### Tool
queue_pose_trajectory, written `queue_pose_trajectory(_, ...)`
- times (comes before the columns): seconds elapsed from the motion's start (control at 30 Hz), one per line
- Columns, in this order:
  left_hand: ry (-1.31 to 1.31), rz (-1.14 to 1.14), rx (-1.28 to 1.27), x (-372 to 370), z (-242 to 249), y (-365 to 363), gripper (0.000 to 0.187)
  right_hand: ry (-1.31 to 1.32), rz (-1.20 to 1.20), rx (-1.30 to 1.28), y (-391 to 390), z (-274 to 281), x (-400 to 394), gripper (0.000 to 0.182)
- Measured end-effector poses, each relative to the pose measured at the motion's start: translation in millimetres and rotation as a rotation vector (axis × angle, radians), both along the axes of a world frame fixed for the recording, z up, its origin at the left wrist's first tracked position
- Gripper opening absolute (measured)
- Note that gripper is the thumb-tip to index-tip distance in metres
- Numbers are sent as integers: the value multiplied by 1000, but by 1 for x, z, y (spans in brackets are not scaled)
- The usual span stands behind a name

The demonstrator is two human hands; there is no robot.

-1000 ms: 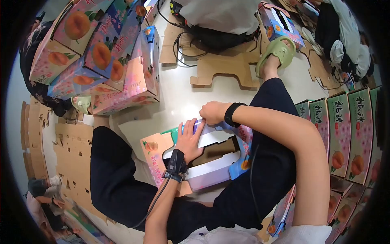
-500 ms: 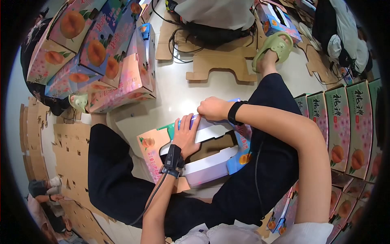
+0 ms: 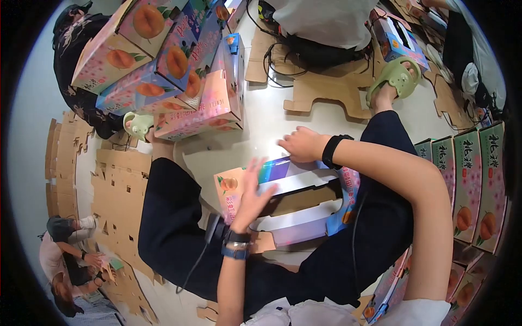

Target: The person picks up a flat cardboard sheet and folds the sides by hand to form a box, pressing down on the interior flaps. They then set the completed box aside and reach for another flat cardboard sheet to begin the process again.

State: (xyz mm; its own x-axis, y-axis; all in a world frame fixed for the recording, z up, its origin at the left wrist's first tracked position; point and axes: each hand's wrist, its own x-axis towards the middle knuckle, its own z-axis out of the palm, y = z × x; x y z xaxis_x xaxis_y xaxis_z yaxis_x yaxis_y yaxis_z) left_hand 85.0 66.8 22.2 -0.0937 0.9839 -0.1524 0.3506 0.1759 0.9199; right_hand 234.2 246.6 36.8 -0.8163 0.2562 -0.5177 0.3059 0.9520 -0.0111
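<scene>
A peach-printed cardboard gift box (image 3: 300, 230) with a wide cut-out opening lies on the floor between my legs. Its brown inside shows through the opening, framed by white flaps. My left hand (image 3: 252, 196) is raised over the box's left part, open, with fingers spread and slightly blurred. At the far edge of the box is my right hand (image 3: 304, 144), open, fingers loosely bent and apart. Whether its underside touches the box is hard to see.
Finished peach boxes (image 3: 179, 65) are piled at the upper left. More boxes (image 3: 467, 174) stand in a row on the right. Flat cardboard sheets (image 3: 119, 201) lie at left and ahead (image 3: 326, 95). Another person (image 3: 70, 255) works at lower left; others sit ahead.
My left hand has lifted off the box's top panel and its fingers have spread. My right hand has gone from a closed grip on the far edge to loosened fingers. The view has shifted.
</scene>
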Motion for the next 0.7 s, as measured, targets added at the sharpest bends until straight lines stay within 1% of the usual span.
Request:
queue_pose_trajectory(0.03, 4, 0, 4, -12, 0, -10, 85, 227, 11, -1, -2, -1, -3, 42)
queue_pose_trajectory(0.07, 181, 170, 26, -24, -2, -23, 86, 452, 24, -4, -5, -3, -7, 53)
queue_pose_trajectory(0.1, 358, 338, 46, -30, -6, -32, 86, 455, 26, -5, -8, -5, -14, 53)
queue_pose_trajectory(0.17, 386, 370, 17, -36, -20, -39, 89, 548, 46, -95, -18, -11, -27, 69)
queue_pose_trajectory(0.27, 440, 396, 0, -34, -39, -40, 94, 508, 40, -176, -36, -22, -35, 70)
queue_pose_trajectory(0.3, 457, 419, -4, -32, -36, -38, 94, 518, 61, -167, -41, -24, -36, 72)
queue_pose_trajectory(0.33, 474, 443, -8, -31, -35, -36, 94, 521, 47, -162, -41, -26, -36, 72)
queue_pose_trajectory(0.4, 463, 440, -9, -30, -35, -36, 93, 564, 224, -112, -41, -28, -36, 72)
queue_pose_trajectory(0.47, 431, 491, -22, -26, -32, -34, 93, 536, 210, -127, -40, -27, -35, 72)
queue_pose_trajectory(0.5, 431, 491, -28, -25, -30, -33, 93, 551, 130, -205, -41, -30, -34, 69)
queue_pose_trajectory(0.53, 362, 497, -15, -24, -28, -31, 93, 565, 45, -281, -40, -33, -35, 66)
queue_pose_trajectory(0.57, 293, 498, -5, -23, -26, -28, 94, 564, 36, -286, -37, -39, -36, 66)
queue_pose_trajectory(0.63, 279, 507, -14, -21, -28, -25, 95, 562, -75, -486, -33, -49, -40, 53)
queue_pose_trajectory(0.67, 269, 528, -14, -21, -29, -24, 96, 560, -74, -492, -30, -54, -41, 53)
queue_pose_trajectory(0.7, 271, 531, -20, -21, -30, -24, 96, 583, -69, -519, -27, -54, -43, 46)
